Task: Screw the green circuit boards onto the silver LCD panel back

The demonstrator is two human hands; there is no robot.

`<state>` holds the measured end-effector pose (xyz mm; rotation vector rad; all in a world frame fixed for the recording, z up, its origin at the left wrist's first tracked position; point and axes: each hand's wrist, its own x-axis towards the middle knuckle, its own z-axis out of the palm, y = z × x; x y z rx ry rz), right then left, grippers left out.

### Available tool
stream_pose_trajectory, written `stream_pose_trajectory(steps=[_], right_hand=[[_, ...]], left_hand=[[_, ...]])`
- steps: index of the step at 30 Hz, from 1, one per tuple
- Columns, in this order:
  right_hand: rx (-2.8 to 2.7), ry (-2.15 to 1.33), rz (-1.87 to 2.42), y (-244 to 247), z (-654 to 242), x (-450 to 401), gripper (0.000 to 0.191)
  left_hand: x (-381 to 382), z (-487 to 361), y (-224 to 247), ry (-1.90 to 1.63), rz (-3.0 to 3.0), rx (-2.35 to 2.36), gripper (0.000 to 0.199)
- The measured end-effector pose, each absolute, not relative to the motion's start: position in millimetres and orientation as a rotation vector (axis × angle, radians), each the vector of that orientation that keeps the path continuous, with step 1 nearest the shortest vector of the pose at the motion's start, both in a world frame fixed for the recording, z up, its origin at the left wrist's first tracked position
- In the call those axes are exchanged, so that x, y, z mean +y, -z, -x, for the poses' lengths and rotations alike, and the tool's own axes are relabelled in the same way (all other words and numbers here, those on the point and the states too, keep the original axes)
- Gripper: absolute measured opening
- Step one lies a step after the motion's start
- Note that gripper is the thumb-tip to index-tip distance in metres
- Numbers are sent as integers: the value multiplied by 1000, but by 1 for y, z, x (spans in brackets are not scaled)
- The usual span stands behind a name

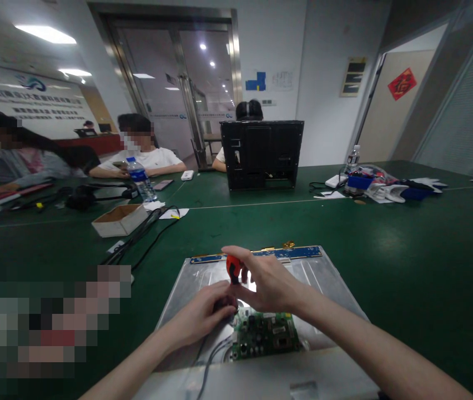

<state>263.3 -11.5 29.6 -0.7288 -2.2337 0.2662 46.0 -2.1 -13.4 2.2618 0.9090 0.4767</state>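
A silver metal panel point(323, 272) lies flat on the green table, with a blue circuit strip point(305, 253) along its far edge. On its near part sits a green circuit board point(267, 335) with dark components. My right hand point(267, 278) grips an upright screwdriver point(233, 268) by its orange and black handle, above the board's far left corner. Beside the tool's lower end, my left hand point(207, 308) has its fingers bent together at the board's corner; what they hold, if anything, is hidden. Grey cables point(209, 364) run from the board's left side toward me.
A black monitor housing point(263, 153) stands at the far side. To the left are an open box point(120, 220), black cables point(145, 228) and a water bottle point(140, 179). Bags and gloves point(386, 186) lie at the far right. Several people sit around the table.
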Motion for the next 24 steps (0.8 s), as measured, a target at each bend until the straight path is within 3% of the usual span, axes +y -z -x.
stream_pose_trajectory(steps=[24], right_hand=[[-2216,-314,714,-38,-264,-13,61]], left_hand=[[-5,-49,7,-451,-2232,915,10]])
